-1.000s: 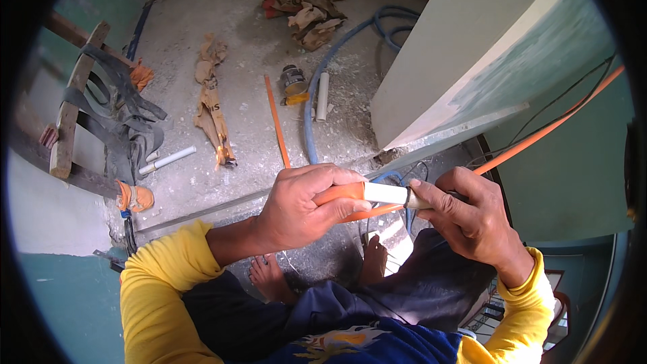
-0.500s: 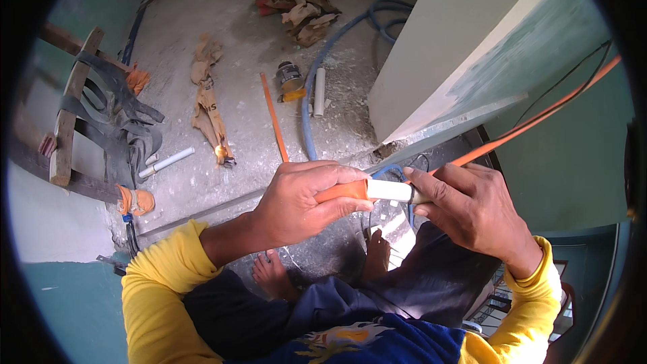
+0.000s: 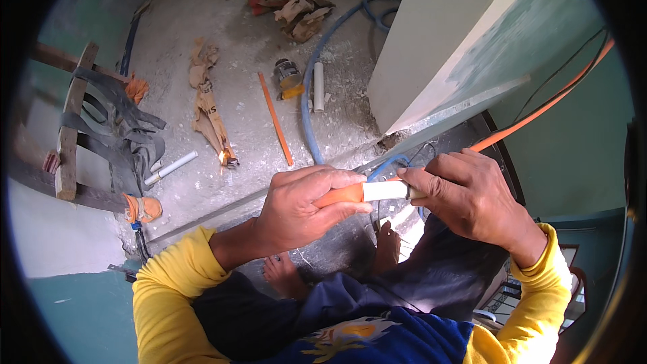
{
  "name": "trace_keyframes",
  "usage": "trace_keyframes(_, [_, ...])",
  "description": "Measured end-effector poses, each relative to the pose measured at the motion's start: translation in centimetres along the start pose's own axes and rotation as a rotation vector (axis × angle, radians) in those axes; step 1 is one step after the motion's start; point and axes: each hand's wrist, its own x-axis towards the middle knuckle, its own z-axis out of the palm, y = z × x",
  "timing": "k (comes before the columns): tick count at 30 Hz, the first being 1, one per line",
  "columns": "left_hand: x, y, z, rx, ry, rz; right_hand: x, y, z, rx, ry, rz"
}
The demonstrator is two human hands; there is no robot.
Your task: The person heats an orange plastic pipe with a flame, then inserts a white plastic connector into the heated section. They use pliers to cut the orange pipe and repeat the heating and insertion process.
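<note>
My left hand [image 3: 296, 203] is closed round a short orange pipe end [image 3: 342, 196], thumb and fingers along its sides. A white plastic pipe piece [image 3: 385, 191] meets the open end of the orange pipe, in line with it; how deep it sits inside cannot be seen. My right hand [image 3: 468, 199] pinches the far end of the white piece, where a dark ring shows by the fingertips. Behind the right hand a long orange pipe [image 3: 542, 116] runs up to the right; whether that hand touches it is hidden.
A torn brown paper strip [image 3: 209, 104] burns with a small flame at its near end. Around it lie an orange strip [image 3: 275, 121], a dark-and-yellow can [image 3: 288, 75], white pipe pieces [image 3: 319, 87] and a blue hose [image 3: 309, 114]. A wooden frame with grey straps [image 3: 101, 111] stands left.
The view has shifted slightly. Both hands keep their grips, and the orange pipe end and white piece remain joined in line.
</note>
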Motion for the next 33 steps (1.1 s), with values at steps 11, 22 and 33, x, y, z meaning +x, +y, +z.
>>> trace_keyframes(11, [-0.1, -0.2, 0.1, 0.042, -0.029, 0.067, -0.4, 0.3, 0.0, 0.363, -0.155, 0.149])
trace_keyframes(22, [-0.9, 0.6, 0.3, -0.479, 0.001, -0.535, 0.2, 0.1, 0.6, -0.060, -0.011, -0.064])
trace_keyframes(33, [0.2, -0.5, -0.7, -0.056, -0.080, -0.094, 0.3, -0.1, 0.6, 0.038, -0.044, 0.006])
